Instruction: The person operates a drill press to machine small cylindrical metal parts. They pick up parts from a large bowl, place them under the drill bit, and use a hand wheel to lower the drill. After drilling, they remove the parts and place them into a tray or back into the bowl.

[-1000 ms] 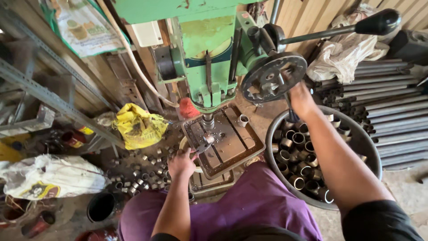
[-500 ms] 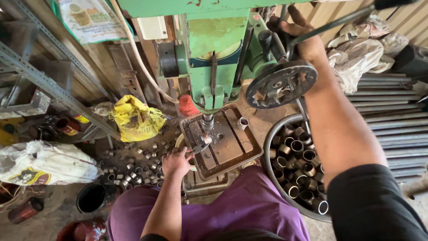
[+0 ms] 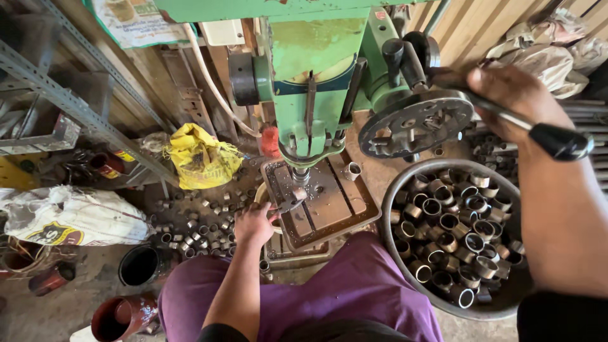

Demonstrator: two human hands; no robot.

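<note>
A green drill press [image 3: 316,69] stands in front of me, its spindle [image 3: 299,175] down over the slotted metal work table [image 3: 329,206]. My left hand [image 3: 253,223] holds a small metal ring [image 3: 292,201] on that table, right under the spindle. My right hand [image 3: 516,95] grips the black-knobbed feed lever [image 3: 551,138] beside the spoked hub [image 3: 415,123] on the machine's right side. A second small ring [image 3: 352,170] lies loose on the work table's far right part.
A round metal basin [image 3: 405,272] full of several short metal rings sits at my right knee. More rings [image 3: 196,228] litter the floor at left, near a yellow bag [image 3: 201,158], a white sack [image 3: 69,215], dark pots [image 3: 140,265] and angle-iron racks [image 3: 50,95]. Steel pipes lie at far right.
My right hand has pulled the feed lever round and down toward me, and the spindle has come down onto the ring. My left hand stays at the ring on the table.
</note>
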